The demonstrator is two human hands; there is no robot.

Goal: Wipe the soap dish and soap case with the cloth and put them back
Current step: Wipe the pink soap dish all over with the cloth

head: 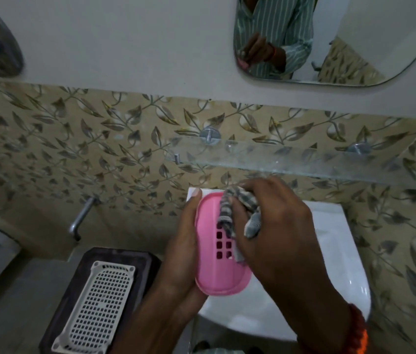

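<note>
Midway, I judge: my left hand (183, 251) grips the pink soap dish (219, 254) over the sink (342, 251) while my right hand (275, 226) rubs it with the bunched cloth (227, 213); returning it remains.

From my view, the right hand (275, 226) and bunched cloth (237, 213) cover the pink soap dish's (217, 274) right side; the sink (337, 251) basin sits mostly hidden beneath them, and the mirror (329, 47) is cut off at the top edge
</note>
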